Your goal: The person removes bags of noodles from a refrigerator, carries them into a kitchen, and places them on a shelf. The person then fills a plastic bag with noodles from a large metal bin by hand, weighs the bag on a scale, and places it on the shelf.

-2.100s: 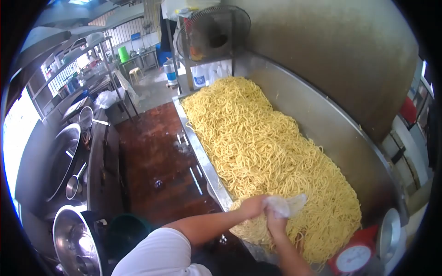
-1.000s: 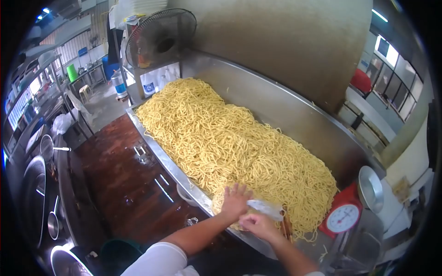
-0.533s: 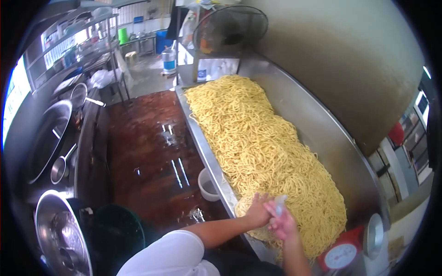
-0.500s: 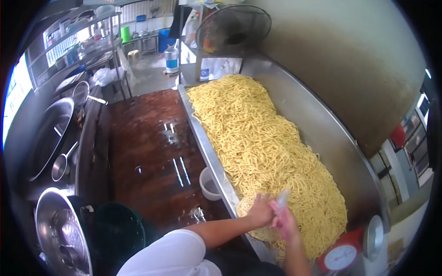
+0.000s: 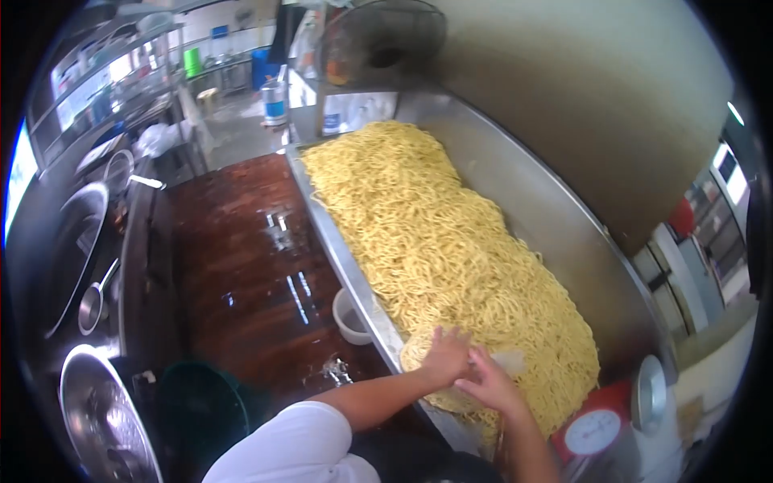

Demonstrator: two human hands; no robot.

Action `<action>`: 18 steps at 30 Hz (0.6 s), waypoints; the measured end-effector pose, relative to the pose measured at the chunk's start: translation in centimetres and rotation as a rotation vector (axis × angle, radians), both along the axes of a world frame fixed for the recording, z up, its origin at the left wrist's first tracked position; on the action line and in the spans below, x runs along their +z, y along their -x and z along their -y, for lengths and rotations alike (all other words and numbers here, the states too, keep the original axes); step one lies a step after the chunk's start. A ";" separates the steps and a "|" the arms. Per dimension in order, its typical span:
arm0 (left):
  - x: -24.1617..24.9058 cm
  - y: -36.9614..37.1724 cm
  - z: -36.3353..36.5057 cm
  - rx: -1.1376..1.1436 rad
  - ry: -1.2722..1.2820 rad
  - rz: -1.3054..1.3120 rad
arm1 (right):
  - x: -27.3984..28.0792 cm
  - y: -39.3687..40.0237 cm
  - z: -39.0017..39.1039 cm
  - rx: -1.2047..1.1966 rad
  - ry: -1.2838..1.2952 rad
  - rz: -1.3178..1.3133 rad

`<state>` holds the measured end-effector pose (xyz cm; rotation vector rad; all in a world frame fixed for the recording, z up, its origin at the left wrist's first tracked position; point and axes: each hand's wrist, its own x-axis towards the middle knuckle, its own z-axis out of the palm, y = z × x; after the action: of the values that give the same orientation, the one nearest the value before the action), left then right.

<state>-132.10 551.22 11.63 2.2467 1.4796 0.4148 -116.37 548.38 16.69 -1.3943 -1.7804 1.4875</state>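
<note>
A long heap of yellow noodles (image 5: 435, 233) fills the metal trough (image 5: 555, 177) in front of me. At its near edge my left hand (image 5: 447, 356) lies palm down, fingers stretched and apart, over a rounded, pale bundle of noodles (image 5: 415, 348) that looks wrapped in clear plastic. Crossing close beside it is my right hand (image 5: 489, 381), its thumb and fingers apart around the left hand's edge. A whitish, see-through piece of plastic (image 5: 510, 361) shows just beyond the right hand's knuckles, over the noodles. The underside of both hands is hidden.
A red scale (image 5: 594, 431) with a metal pan (image 5: 649, 394) stands at the right. Below the trough's left edge sits a white bucket (image 5: 350, 318) on the wet brown floor (image 5: 241, 266). Large metal bowls (image 5: 101, 410) and a wok (image 5: 76, 249) line the left side.
The pink thing and upright clear plastic at my right hand no longer show there; pale plastic now lies beyond it. My left hand's fingers have spread. The whole view has shifted slightly.
</note>
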 end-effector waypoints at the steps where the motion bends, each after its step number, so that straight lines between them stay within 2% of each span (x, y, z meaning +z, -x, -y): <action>1: -0.5 0.0 0.2 0.002 -0.068 -0.013 | -0.3 -0.4 -0.1 0.061 -0.299 0.374; 2: -1.3 -0.2 0.2 -0.044 -0.077 -0.010 | -0.5 -0.7 -0.2 0.122 -0.580 0.763; 4: -2.4 -0.8 0.2 0.081 -0.241 0.142 | -1.3 -0.8 -0.4 0.039 -0.466 0.844; 6: -2.5 -0.2 0.8 -0.038 -0.325 0.240 | -3.2 -1.3 -0.1 -0.142 -0.322 0.320; 7: -2.5 0.2 1.0 -0.115 -0.403 0.327 | -4.3 -1.5 -0.3 -0.174 -0.323 0.324; 9: -3.2 0.4 1.2 -0.143 -0.341 0.346 | -6.2 -1.8 -0.8 -0.563 0.679 -0.417; 10: -3.6 0.4 1.4 -0.136 -0.271 0.360 | -6.9 -2.2 -0.8 -0.585 0.675 -0.432; 12: -3.7 0.2 1.4 -0.153 -0.254 0.373 | -6.3 -2.1 -0.2 -0.446 0.956 -0.973; 13: -4.0 -0.1 1.2 -0.115 -0.288 0.405 | -4.8 -1.4 0.2 -0.554 0.899 -0.898; 14: -4.2 -0.2 1.1 -0.071 -0.324 0.439 | -2.8 -1.1 0.6 -0.558 0.894 -0.902; 16: -4.4 0.1 0.3 -0.104 -0.231 0.384 | -0.7 -0.9 1.1 -0.400 0.536 -0.742; 17: -4.2 0.3 -0.3 -0.160 -0.163 0.310 | -1.2 -1.1 0.5 -0.281 0.333 -0.492; 18: -4.0 0.5 -0.8 -0.216 -0.093 0.233 | -1.6 -1.2 0.8 -0.276 0.336 -0.493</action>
<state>-132.61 551.97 7.65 2.3081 1.1099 0.6630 -115.15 547.60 15.07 -1.2144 -1.0345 1.8302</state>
